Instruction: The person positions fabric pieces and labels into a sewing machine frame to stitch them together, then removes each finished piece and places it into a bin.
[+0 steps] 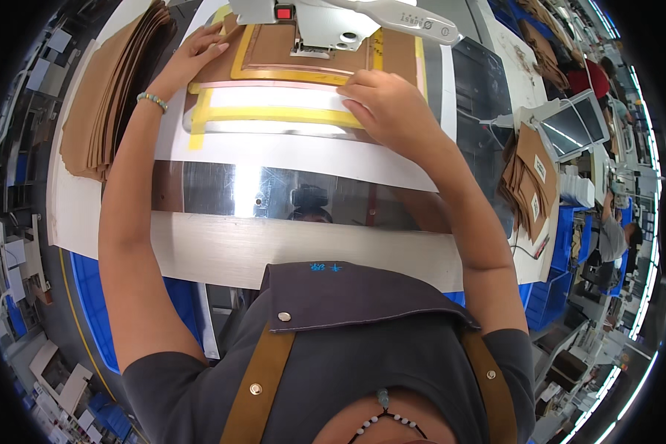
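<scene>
Under the head of a white sewing machine (pixel 322 33) lies a yellow-edged sewing template (pixel 288 76) with a brown sheet (pixel 272 52) in its window. My left hand (pixel 192 58) rests at the template's far left, fingers stretched out over another part of the brown material. My right hand (pixel 392 107) is at the template's near right edge, its fingers curled and thumb bent in on the edge; its fingertips are partly hidden. Yellow tape (pixel 274 114) runs along a white strip nearer to me. The machine's presser foot (pixel 311 52) stands over the brown sheet.
A stack of brown sheets (pixel 111 96) stands at the left. More brown pieces (pixel 529 185) lie at the right, below a tilted screen (pixel 573 126). A shiny metal plate (pixel 274 196) crosses the table (pixel 222 251) before me. Blue bins (pixel 551 300) and other people are beyond, right.
</scene>
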The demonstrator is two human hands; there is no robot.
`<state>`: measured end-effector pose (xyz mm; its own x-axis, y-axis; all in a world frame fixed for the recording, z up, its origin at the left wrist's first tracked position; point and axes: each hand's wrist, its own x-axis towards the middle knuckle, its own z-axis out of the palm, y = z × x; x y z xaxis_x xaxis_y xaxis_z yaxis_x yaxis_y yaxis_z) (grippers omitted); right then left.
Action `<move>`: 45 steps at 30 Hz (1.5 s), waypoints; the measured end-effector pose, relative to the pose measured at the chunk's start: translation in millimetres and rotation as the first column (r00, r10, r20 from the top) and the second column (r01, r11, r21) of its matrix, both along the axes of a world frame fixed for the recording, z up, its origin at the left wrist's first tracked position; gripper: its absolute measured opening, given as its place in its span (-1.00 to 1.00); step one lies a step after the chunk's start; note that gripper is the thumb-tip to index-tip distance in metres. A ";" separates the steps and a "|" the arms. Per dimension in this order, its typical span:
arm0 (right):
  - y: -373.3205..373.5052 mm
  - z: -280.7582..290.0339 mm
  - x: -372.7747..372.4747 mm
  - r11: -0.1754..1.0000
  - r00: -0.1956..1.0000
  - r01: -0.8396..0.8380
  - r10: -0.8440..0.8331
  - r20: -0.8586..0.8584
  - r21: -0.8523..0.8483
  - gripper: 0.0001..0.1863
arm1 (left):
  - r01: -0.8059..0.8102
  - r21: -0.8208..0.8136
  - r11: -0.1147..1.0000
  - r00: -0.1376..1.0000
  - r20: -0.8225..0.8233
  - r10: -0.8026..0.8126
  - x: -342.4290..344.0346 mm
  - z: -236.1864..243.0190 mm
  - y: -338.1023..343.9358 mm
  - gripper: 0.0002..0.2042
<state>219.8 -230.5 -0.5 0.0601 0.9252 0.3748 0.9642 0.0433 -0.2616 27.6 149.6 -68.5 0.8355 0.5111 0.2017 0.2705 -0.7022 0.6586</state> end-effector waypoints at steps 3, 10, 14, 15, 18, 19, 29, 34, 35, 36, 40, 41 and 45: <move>21.0 -12.9 -10.8 0.999 0.992 -0.002 -0.002 0.128 0.033 -0.94 | 0.065 -0.214 0.975 0.992 0.116 -0.041 11.9 1.4 -16.9 -0.63; 8.0 0.7 2.9 0.950 0.864 0.189 -0.039 0.503 -0.250 -0.94 | 0.193 -0.204 0.960 0.981 0.071 -0.182 62.1 -26.0 -30.8 -0.58; -14.0 -3.9 19.9 0.971 0.848 0.161 -0.046 0.528 -0.174 -0.96 | 0.121 -0.077 0.990 0.992 0.042 -0.118 87.9 -28.1 -57.3 -0.61; -18.2 -8.3 23.1 0.973 0.853 0.158 -0.049 0.520 -0.168 -0.96 | 0.088 -0.098 0.991 0.996 -0.024 -0.090 91.9 -26.4 -63.2 -0.65; -29.9 -18.1 31.1 0.988 0.918 0.133 -0.095 0.385 -0.074 -0.97 | -0.041 0.145 0.989 0.997 -0.066 0.051 100.7 -23.1 -83.7 -0.76; -31.9 -21.8 34.4 0.996 0.943 0.086 -0.081 0.323 -0.002 -0.97 | -0.119 0.295 0.948 0.987 -0.065 0.144 104.3 -21.8 -89.3 -0.79; -46.5 -39.5 53.3 0.977 0.989 0.093 -0.069 -0.128 0.192 -0.96 | -0.193 0.576 0.794 0.979 0.168 0.116 105.0 -85.1 -13.1 -0.77; -48.2 -30.0 45.2 0.997 0.984 0.061 -0.068 0.163 0.044 -0.93 | -0.504 -0.043 0.862 0.831 0.247 0.498 111.1 -45.5 -32.8 -0.75; -40.2 -25.7 36.8 0.999 0.955 0.047 -0.045 0.293 -0.001 -0.93 | -0.554 -0.473 0.685 0.633 0.294 0.716 78.2 -41.4 -13.5 -0.69; -38.3 -30.4 38.0 0.999 0.956 0.045 -0.044 0.290 0.004 -0.93 | -0.584 -0.245 0.774 0.656 0.420 0.627 63.1 -37.5 -11.9 -0.67; -35.1 -42.3 51.5 0.997 0.955 0.042 -0.060 0.289 0.069 -0.91 | -0.617 0.220 0.756 0.775 0.339 0.534 7.3 14.5 -38.7 -0.63; -37.4 -44.3 51.0 0.994 0.973 0.037 -0.059 0.222 0.102 -0.93 | -0.613 0.319 0.723 0.788 0.305 0.534 -25.9 40.6 -42.9 -0.65; -45.3 -42.8 48.8 0.981 1.000 0.023 -0.026 0.011 0.194 -0.94 | -0.745 0.379 0.550 0.665 0.355 0.657 -170.9 114.0 -71.0 -0.69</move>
